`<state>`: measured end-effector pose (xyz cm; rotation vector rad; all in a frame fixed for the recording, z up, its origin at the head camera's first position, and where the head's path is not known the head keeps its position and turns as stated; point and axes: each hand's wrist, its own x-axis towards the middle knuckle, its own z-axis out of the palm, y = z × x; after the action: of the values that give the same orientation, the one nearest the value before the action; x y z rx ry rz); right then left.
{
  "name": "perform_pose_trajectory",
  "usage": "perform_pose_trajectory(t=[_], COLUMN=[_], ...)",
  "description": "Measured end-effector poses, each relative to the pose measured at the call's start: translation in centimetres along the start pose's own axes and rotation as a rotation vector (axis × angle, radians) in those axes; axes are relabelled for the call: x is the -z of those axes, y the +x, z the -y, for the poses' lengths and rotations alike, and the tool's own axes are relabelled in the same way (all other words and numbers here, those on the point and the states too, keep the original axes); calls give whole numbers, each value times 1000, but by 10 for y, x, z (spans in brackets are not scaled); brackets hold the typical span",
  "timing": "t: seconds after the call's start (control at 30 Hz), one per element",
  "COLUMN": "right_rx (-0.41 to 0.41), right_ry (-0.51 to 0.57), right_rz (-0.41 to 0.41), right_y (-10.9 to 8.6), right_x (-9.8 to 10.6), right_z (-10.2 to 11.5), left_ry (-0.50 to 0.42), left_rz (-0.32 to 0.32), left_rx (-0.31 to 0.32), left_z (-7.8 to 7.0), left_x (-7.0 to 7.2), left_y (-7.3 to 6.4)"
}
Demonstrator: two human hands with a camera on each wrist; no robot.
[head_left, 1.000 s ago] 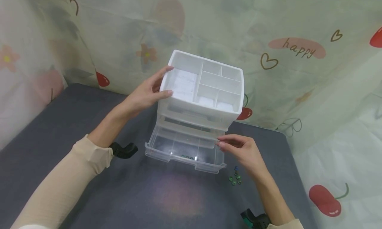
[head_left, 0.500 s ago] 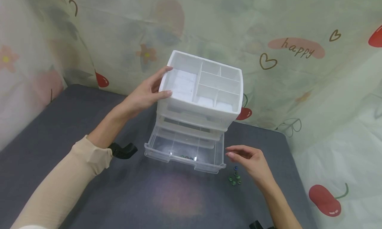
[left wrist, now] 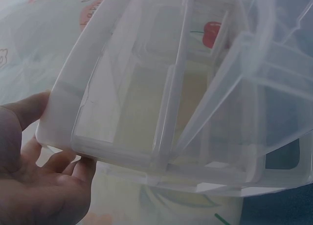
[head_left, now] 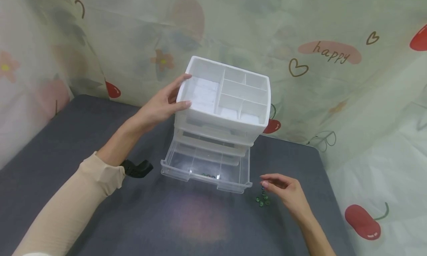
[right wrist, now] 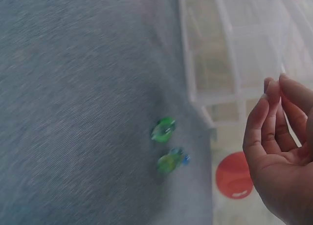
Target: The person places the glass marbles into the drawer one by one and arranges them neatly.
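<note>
A white desktop drawer organizer [head_left: 218, 113] with a divided top tray stands in the middle of the head view. My left hand [head_left: 166, 98] grips its left side, thumb and forefinger on the top rim. Its clear bottom drawer [head_left: 200, 174] is pulled out, with several green glass marbles [head_left: 208, 175] inside near the front. To the right of the drawer, several green marbles [right wrist: 164, 128] and a blue one lie on the table. Over them hovers my right hand [head_left: 287, 191], fingers loosely bent, nothing visible between the fingertips. The blue marble is partly hidden by those fingertips.
A dark grey tabletop [head_left: 133, 219] lies under everything. Behind and at the sides hangs a pale printed curtain [head_left: 333, 100] with hearts and cherries. A black wrist strap piece [head_left: 137, 168] shows under the left sleeve.
My right hand has moved away from the drawer's right side, down and to the right, to above the loose marbles. My left hand stays on the organizer.
</note>
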<state>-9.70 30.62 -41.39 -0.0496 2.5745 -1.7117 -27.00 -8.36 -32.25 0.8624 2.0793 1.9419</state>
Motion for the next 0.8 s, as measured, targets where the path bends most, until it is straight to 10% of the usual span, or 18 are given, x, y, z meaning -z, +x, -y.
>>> perform_pose_trajectory(t=[0.8], right_rx=[-115], right_ry=[-22], right_rz=[-119], right_y=[-18], right_x=[9], right_z=[-46], left_ry=[-9], left_rz=[-5], left_rx=[2], left_z=[0], left_x=[0], left_y=[0])
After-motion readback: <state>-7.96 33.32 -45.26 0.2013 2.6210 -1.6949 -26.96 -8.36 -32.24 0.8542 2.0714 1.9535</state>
